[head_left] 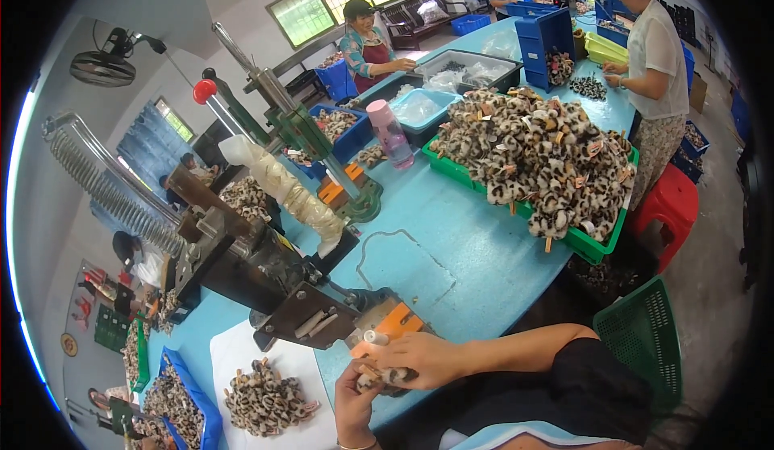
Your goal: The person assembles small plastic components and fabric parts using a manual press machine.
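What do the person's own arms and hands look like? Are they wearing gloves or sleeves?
No gloves: both hands are bare. The right hand leads to a bare forearm, uncovered up to about the elbow, where dark clothing begins. The left hand has a thin, pale bangle round the wrist. No rings or watch can be made out.

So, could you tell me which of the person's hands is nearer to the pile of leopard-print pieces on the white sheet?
Left. The left hand is just right of the pile; the right hand is farther right and higher, by the press.
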Demonstrator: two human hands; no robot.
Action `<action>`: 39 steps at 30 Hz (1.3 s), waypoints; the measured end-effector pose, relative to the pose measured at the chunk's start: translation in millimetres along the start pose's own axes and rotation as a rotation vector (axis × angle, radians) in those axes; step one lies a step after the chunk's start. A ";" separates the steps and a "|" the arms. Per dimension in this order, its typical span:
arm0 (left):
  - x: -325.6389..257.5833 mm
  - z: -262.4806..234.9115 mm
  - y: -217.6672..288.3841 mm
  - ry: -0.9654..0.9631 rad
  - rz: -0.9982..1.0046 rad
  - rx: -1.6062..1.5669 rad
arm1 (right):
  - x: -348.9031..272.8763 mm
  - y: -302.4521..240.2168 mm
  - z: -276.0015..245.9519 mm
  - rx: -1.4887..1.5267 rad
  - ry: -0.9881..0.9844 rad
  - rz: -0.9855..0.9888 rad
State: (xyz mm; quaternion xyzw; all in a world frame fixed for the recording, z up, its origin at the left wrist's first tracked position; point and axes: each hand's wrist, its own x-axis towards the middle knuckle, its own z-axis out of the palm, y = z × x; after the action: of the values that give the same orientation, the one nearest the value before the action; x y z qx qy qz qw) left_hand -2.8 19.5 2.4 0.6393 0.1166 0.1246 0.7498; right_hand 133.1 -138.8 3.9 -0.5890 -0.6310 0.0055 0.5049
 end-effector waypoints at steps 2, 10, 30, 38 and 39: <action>-0.9 2.3 -4.5 -0.003 0.017 -0.099 | 0.6 -0.3 1.8 0.005 0.023 0.018; -9.5 21.5 -1.7 0.254 0.241 0.174 | -5.1 -8.2 12.6 -0.148 0.186 0.102; 25.7 34.2 -25.9 0.303 0.237 -0.004 | 16.7 25.9 19.2 -0.226 0.289 0.085; 58.7 34.9 -25.1 0.488 0.103 -0.393 | 37.9 45.9 -4.4 0.396 0.011 0.797; 59.6 32.1 -26.0 0.490 0.102 -0.395 | 39.5 50.8 -7.8 0.679 -0.001 0.868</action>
State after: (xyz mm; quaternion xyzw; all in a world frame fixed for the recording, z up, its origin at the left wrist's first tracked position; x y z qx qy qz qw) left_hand 65.0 5.7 -19.2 0.4374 0.2352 0.3327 0.8017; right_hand 183.6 -98.3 2.0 -0.5991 -0.2933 0.4168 0.6175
